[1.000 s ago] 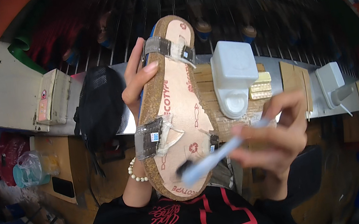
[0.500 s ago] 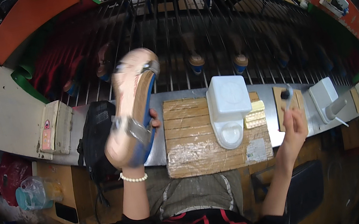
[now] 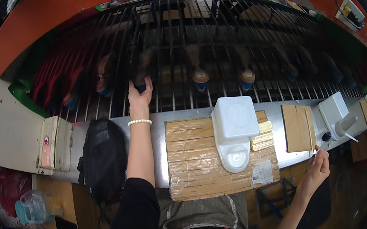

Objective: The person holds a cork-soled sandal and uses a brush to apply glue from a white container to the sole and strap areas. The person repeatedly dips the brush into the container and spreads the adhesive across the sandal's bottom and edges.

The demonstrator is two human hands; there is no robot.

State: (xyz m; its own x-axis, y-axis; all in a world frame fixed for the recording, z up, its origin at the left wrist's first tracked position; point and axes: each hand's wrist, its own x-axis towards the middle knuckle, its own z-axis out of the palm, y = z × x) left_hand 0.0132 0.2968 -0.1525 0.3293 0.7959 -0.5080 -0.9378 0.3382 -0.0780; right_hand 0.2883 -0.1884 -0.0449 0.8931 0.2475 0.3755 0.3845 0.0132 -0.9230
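Note:
Reaching far over the metal bars, my left hand [image 3: 140, 96] is closed on the near end of a shoe [image 3: 146, 61] mounted on a blue last. The shoe lies on the bars in deep shade, its far part dim. My right hand [image 3: 318, 171] is low at the right, off the front edge of the bench. Its fingers are pinched on a thin, light-handled tool, and a small dark head [image 3: 326, 137] shows just beyond the fingertips. Most of the handle is hidden by the fingers.
More shoes on blue lasts, such as this shoe [image 3: 200, 78], rest along the bars [image 3: 174, 101]. A white container [image 3: 235, 117] stands on wrapped cardboard [image 3: 192, 162]. Nearby are yellowish blocks [image 3: 262, 136], a cardboard piece [image 3: 298, 128], another white container [image 3: 334, 110] and a black bag [image 3: 103, 148].
My left hand has carried the pale shoe from over the bench's front forward onto the bars. My right hand, with the thin tool, has dropped lower and slightly right.

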